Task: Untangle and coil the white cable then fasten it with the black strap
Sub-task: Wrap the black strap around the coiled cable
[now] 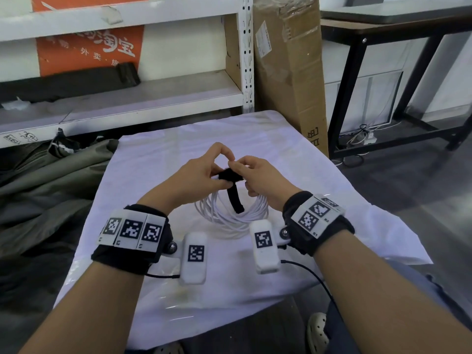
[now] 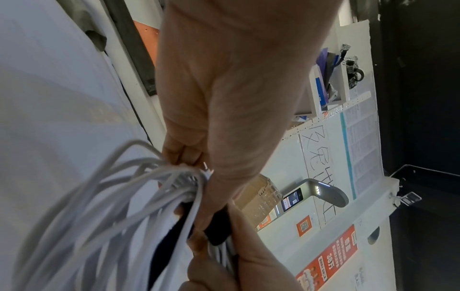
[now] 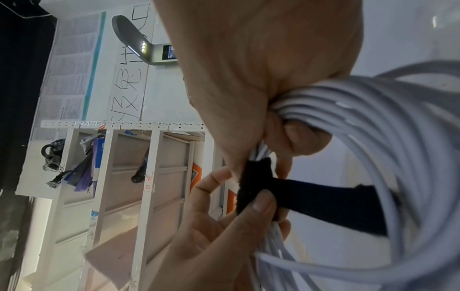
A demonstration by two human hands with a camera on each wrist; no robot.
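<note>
In the middle of the frame, the left hand pinches the fuzzy black strap wrapped on the coiled white cable. The right hand curls round that cable, above the white cloth-covered table, with bare cloth all around.

Cable: white. Strap: black. Cloth on tabletop: white. Wrist bands: black, with black-and-white square-code tags. Shelf: white. Poster: orange, white lettering. Box: brown cardboard.
</note>
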